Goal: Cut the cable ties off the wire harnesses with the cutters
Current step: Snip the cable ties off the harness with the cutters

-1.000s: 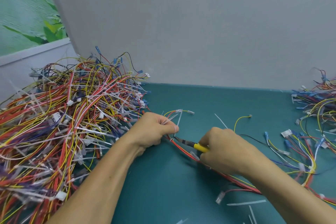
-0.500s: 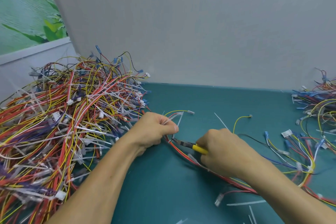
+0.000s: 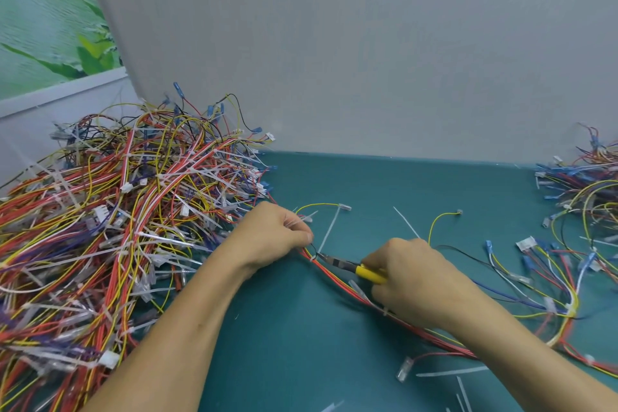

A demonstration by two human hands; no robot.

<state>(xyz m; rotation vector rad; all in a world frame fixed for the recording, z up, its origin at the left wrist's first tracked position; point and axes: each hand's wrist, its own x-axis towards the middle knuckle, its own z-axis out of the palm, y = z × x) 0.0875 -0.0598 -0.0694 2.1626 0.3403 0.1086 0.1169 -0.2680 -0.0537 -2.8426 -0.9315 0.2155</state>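
Head view: we note a teal surface point(image 3: 368, 184) backed by a grey panel point(image 3: 334, 43). We count two harness heaps: the large heap point(image 3: 117, 211) at left and the smaller heap point(image 3: 588, 184) at right. One harness point(image 3: 337, 278) lies between two hands. The left hand point(image 3: 271, 237) has its grip clenched round the wires. The right hand point(image 3: 418, 284) grips one pair of yellow-handled cutters point(image 3: 363, 270), tips at a white cable tie point(image 3: 329, 231).

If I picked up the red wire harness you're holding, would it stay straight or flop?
Probably flop: the red wire harness curves limply over the table from the left hand past the right hand holding the cutters. Likely light, since it is only thin wires. Its loose yellow branch could snag the harness pile.
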